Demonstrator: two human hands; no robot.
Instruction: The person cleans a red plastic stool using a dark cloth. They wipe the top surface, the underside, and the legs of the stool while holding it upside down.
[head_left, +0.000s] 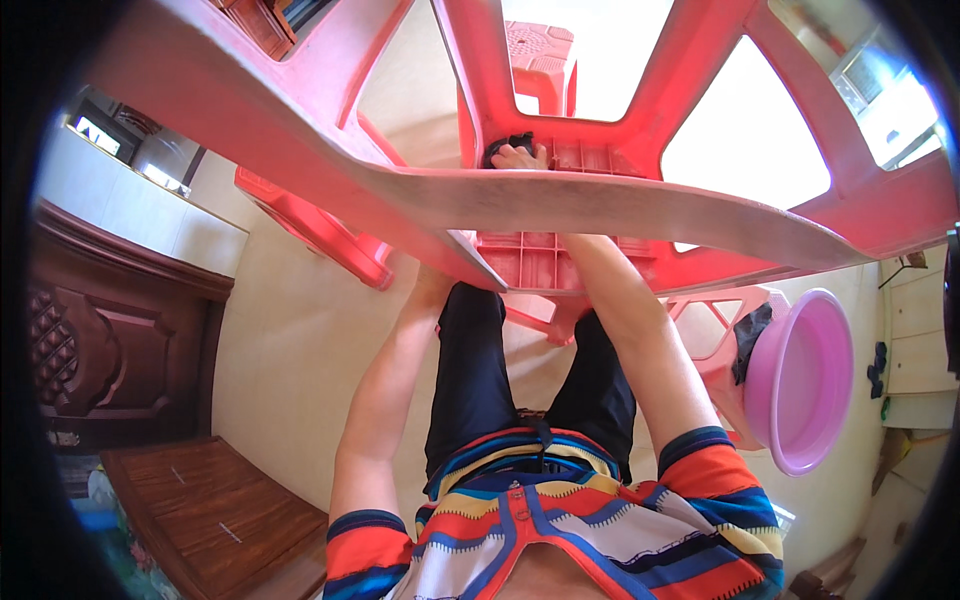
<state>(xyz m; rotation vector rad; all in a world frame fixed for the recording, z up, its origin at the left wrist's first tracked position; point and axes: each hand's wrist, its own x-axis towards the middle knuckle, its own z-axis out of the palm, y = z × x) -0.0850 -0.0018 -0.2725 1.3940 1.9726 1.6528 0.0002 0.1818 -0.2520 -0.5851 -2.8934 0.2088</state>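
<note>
A red plastic stool (600, 199) is turned over before me, its ribbed underside (525, 259) showing between the legs. My right hand (521, 156) reaches in past a crossbar and presses a black cloth (495, 154) into a corner of the underside. The crossbar hides part of my right wrist. My left forearm (379, 390) runs up to the near left side of the stool, where a leg hides most of the left hand. Whether its fingers grip the stool cannot be made out.
A pink plastic basin (799, 382) stands on its side at the right, against another red stool (724, 322) with a dark cloth (752, 337) on it. More red stools stand at left (315, 225) and ahead (540, 56). A wooden cabinet (217, 517) is at lower left.
</note>
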